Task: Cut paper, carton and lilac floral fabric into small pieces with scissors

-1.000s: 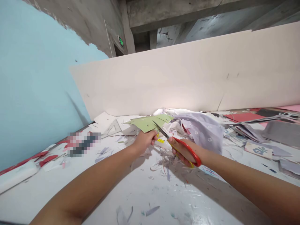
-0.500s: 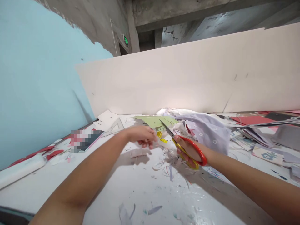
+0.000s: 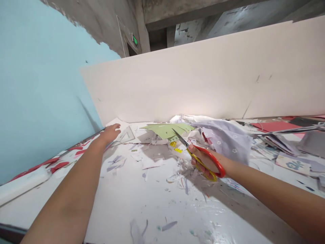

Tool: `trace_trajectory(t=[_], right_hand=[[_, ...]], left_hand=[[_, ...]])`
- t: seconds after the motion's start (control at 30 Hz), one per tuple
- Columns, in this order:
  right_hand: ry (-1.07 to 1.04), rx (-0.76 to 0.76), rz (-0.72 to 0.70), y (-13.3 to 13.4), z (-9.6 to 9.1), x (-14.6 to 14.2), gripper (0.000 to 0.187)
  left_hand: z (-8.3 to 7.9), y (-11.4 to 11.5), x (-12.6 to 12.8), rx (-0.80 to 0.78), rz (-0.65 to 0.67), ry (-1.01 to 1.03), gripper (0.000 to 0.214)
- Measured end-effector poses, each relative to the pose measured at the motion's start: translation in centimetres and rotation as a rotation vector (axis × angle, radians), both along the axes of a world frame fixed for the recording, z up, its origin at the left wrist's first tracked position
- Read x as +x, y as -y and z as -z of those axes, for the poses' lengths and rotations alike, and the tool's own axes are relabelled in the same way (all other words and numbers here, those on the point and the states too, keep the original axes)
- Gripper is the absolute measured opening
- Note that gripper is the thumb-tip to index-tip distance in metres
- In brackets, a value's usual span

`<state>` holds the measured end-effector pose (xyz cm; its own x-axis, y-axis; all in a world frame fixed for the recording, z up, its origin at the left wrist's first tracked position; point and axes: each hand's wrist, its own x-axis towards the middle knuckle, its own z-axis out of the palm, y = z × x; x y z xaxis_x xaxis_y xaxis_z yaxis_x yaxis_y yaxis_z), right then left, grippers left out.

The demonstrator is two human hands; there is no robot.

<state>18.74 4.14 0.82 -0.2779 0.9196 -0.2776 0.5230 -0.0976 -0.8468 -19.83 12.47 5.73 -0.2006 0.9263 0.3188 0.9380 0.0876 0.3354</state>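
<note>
My right hand (image 3: 201,162) grips a pair of scissors (image 3: 212,159) with one red and one yellow handle loop. Their blades point up and left, looking nearly closed, over green paper (image 3: 169,130). At the back left, my left hand (image 3: 111,133) reaches out with its fingers apart and nothing visible in them. It is close to a clear set square (image 3: 127,134) lying on white paper. Beneath the scissors' tips lie small yellow pieces (image 3: 177,149) and a heap of paper shreds (image 3: 181,174).
Lilac fabric-like sheet with white flowers (image 3: 228,142) lies right of the scissors. Red paper (image 3: 274,127) and patterned cards (image 3: 293,164) are at the right. A white roll (image 3: 24,184) lies at the left. A pale partition (image 3: 190,88) and blue wall (image 3: 45,95) bound the white table (image 3: 122,206).
My left hand has moved from the middle, near the scissors, to the far left. The dark item there is now hidden behind my arm. My right hand and the scissors have barely moved.
</note>
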Motion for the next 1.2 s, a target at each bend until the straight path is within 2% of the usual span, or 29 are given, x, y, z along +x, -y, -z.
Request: trace_trajectory(t=[0.1,0.2,0.23,0.3,0.33,0.4,0.47,0.57,0.63,0.8,0.87,1.2], right_hand=[[-0.029,0.013,-0.009,-0.1,0.2,0.1,0.068],[-0.04,-0.003,0.008,-0.2,0.4,0.1,0.068],[-0.046,-0.002,0.009,-0.2,0.5,0.1,0.068],[-0.061,0.005,0.009,-0.1,0.5,-0.1,0.067],[-0.068,0.006,0.011,0.0,0.5,-0.2,0.067],[-0.084,0.0,0.031,0.2,0.4,-0.5,0.067],[-0.095,-0.006,0.053,0.5,0.3,-0.9,0.067],[-0.081,0.016,0.05,1.0,0.2,-1.3,0.068],[-0.102,0.022,0.02,1.1,0.3,-1.4,0.067],[-0.392,-0.169,-0.111,0.9,0.7,-0.8,0.065],[-0.442,-0.203,-0.144,0.8,0.8,-0.6,0.064],[-0.375,-0.089,-0.109,1.2,1.2,-1.1,0.054]], left_hand=[[-1.0,-0.5,2.5,-0.134,0.107,0.03,0.02],[-1.4,0.4,6.3,-0.35,0.275,0.086,0.009],[-1.2,1.0,7.7,-0.433,0.349,0.112,0.008],[-0.7,2.2,10.6,-0.648,0.622,0.231,0.013],[-0.3,2.8,11.9,-0.664,0.704,0.311,0.017],[0.6,3.6,14.4,-0.549,0.775,0.518,0.023],[1.7,4.0,16.3,-0.466,0.782,0.604,0.026],[3.2,3.9,18.0,-0.323,0.677,0.972,0.025],[3.7,3.8,18.5,-0.281,0.646,1.083,0.022],[4.0,4.2,18.9,-0.222,0.637,1.185,0.017],[3.9,4.4,19.0,-0.194,0.633,1.222,0.019],[3.7,4.9,19.4,-0.094,0.591,1.262,0.019]])
